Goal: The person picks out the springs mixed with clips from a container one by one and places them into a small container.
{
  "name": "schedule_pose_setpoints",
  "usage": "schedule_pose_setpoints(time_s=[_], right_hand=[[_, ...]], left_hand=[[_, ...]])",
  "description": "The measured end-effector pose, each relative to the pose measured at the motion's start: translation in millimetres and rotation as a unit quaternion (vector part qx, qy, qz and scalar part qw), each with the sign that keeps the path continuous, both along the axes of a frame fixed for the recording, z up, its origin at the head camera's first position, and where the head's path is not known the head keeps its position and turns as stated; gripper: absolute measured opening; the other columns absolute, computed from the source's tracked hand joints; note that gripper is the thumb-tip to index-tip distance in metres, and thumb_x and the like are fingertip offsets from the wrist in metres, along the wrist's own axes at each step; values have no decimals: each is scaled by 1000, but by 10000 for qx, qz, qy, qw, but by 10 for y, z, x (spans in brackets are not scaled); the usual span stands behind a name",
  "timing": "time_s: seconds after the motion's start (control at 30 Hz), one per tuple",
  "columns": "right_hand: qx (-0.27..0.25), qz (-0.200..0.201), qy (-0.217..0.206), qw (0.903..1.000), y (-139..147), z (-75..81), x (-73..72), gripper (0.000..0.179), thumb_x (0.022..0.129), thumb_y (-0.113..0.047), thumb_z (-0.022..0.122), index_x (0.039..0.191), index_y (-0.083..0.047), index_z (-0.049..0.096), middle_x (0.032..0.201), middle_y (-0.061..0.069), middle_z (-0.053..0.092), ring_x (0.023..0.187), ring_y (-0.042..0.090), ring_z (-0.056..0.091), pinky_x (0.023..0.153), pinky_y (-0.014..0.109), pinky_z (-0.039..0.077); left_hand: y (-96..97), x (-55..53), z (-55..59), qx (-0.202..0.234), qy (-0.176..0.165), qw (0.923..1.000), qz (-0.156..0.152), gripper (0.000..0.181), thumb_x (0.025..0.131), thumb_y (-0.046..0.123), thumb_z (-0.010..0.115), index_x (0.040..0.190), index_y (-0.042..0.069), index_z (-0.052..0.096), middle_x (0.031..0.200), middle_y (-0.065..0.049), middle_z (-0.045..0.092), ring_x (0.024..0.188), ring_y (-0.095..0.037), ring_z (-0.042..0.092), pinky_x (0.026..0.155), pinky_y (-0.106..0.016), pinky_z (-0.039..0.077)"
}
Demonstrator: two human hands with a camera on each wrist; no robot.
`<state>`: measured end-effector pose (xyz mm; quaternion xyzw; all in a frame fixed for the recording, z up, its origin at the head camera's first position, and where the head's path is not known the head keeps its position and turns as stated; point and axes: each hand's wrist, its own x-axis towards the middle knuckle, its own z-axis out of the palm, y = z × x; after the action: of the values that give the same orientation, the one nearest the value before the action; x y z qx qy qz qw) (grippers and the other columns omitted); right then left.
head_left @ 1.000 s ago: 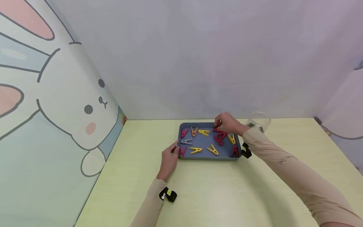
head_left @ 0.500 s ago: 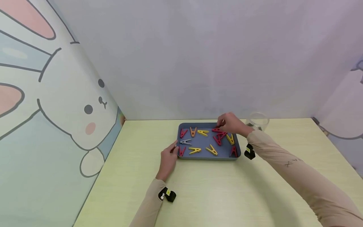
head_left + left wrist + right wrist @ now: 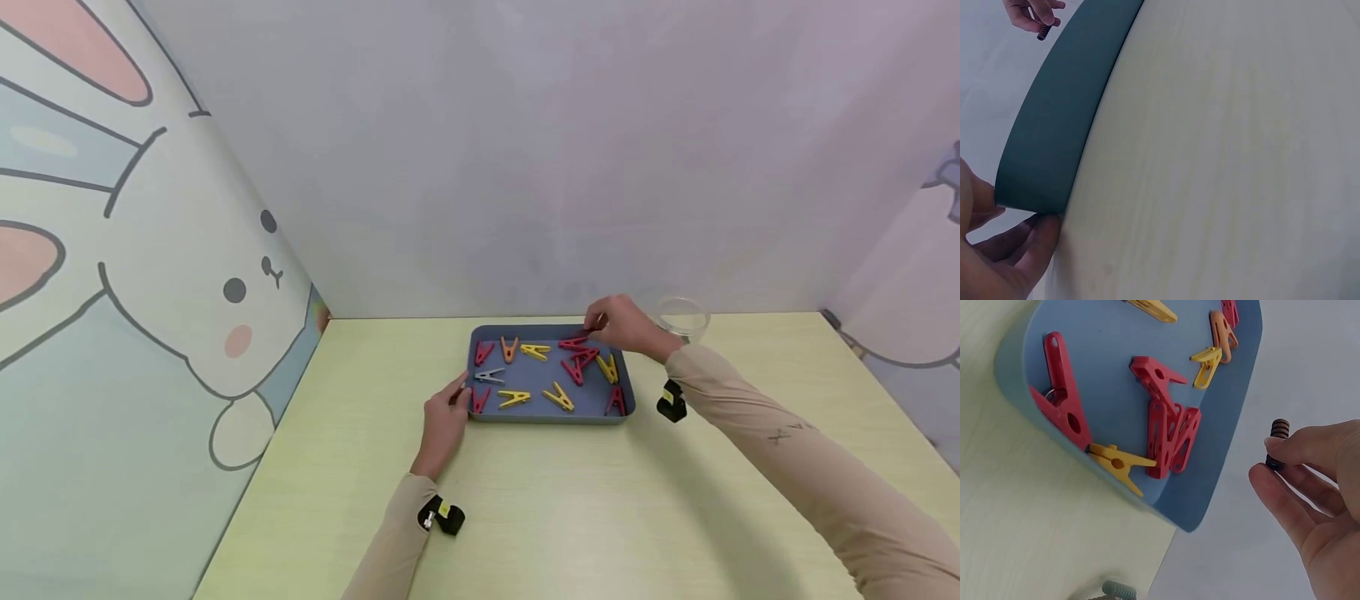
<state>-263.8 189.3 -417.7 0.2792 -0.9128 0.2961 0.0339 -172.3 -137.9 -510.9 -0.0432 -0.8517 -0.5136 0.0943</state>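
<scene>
A shallow blue-grey tray (image 3: 551, 419) on the table holds several spring clips: red, yellow, orange and grey. My left hand (image 3: 442, 429) grips the tray's left end, with fingers low against its wall in the left wrist view. Above the far right corner is my right hand (image 3: 626, 325). It pinches a small dark coil spring (image 3: 1280, 429) between thumb and fingertips, just outside the tray in the right wrist view. A cluster of red clips (image 3: 1160, 440) lies near that corner, beside a yellow clip (image 3: 1119, 464) at the wall.
A clear round container (image 3: 684, 317) stands right of the tray near the back wall. Inside it, a greenish coil spring (image 3: 1119, 589) shows at the right wrist view's bottom edge. A pale wall (image 3: 555, 167) rises behind the table.
My right hand has moved a little to the right, away from the red clips and toward the clear container. The left hand keeps its place on the tray.
</scene>
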Motion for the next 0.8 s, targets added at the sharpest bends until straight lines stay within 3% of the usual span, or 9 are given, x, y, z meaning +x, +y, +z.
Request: schedule_pose_setpoints(time_s=[0.5,0.8], right_hand=[[-153,-282,-52,9995,251,107,49,10,79,6,68,84,-3,71,84,10,66,75,23,64,65,39,52],[-168,-371,158,9990,433,181,50,9,79,6,68,85,0,70,82,9,67,73,22,64,63,37,50]], left_hand=[[-29,-15,-27,-42,140,9999,-45,37,97,14,54,134,7,55,80,-7,62,60,-13,46,55,-25,39],[-39,-32,-36,-52,117,9999,-9,37,97,13,54,134,9,55,83,-8,63,61,-14,47,56,-25,39]])
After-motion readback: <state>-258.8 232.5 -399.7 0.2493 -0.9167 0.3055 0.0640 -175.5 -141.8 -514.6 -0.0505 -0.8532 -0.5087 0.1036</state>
